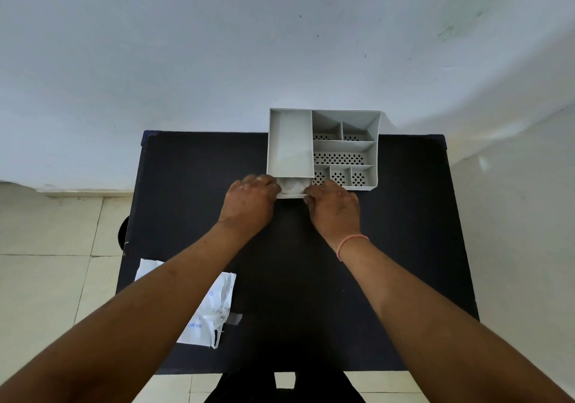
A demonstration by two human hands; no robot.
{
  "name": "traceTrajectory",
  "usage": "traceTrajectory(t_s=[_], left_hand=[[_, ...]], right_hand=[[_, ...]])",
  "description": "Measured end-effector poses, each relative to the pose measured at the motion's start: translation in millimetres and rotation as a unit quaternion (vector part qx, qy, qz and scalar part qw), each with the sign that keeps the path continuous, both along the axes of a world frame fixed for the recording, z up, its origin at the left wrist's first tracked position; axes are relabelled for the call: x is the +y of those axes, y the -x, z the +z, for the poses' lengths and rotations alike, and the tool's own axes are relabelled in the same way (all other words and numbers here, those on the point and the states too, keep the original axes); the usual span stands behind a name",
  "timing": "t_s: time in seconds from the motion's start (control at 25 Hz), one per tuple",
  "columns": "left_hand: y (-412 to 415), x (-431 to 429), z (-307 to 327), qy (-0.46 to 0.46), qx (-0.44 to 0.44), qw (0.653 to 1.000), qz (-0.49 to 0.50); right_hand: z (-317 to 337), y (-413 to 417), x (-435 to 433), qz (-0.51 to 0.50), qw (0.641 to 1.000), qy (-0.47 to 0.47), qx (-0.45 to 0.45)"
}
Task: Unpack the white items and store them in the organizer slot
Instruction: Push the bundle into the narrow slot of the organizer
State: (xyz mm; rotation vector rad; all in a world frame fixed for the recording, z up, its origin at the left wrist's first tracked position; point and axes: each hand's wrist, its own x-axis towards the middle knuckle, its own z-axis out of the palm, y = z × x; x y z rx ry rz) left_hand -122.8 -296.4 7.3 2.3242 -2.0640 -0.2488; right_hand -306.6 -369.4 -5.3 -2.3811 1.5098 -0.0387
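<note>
A grey plastic organizer (pixel 345 146) with several perforated compartments stands at the far edge of the black table (pixel 404 247). At its lower left front is a slot with a small pulled-out tray, and white items (pixel 292 185) lie bunched inside it. My left hand (pixel 250 202) touches the left side of that tray, fingers curled at the white items. Against the tray's right corner rests my right hand (pixel 334 206), fingers pinching its front lip. How firmly either hand grips is hidden by the knuckles.
An opened white plastic packet (pixel 214 306) with blue print lies flat near the table's front left, partly under my left forearm. A pale wall rises right behind the organizer. Tiled floor surrounds the table.
</note>
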Motion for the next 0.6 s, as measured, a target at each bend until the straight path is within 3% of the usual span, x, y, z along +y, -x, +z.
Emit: traceTrajectory(t_s=[0.2,0.28,0.36,0.4,0.52,0.56,0.6], left_hand=[[-6,-5,-5,0.014,0.150,0.982,0.115],[-5,-7,-9,0.034,0.230,0.957,0.172],[-2,-10,-13,0.040,0.335,0.898,0.283],[-2,-13,-14,0.036,0.413,0.835,0.361],[0,-20,-10,0.032,0.647,0.555,0.522],[-1,-21,-8,0.038,0.689,0.484,0.538],[-3,-21,-6,0.042,0.715,0.433,0.547]], right_hand=[[1,-12,-4,-0.125,0.980,-0.060,-0.144],[-1,-20,-5,-0.220,0.947,-0.113,-0.205],[-1,-30,-5,-0.343,0.881,-0.182,-0.270],[0,-35,-6,-0.402,0.832,-0.225,-0.307],[5,-41,-17,-0.505,0.637,-0.371,-0.449],[7,-42,-20,-0.514,0.580,-0.405,-0.485],[9,-42,-21,-0.523,0.539,-0.424,-0.506]])
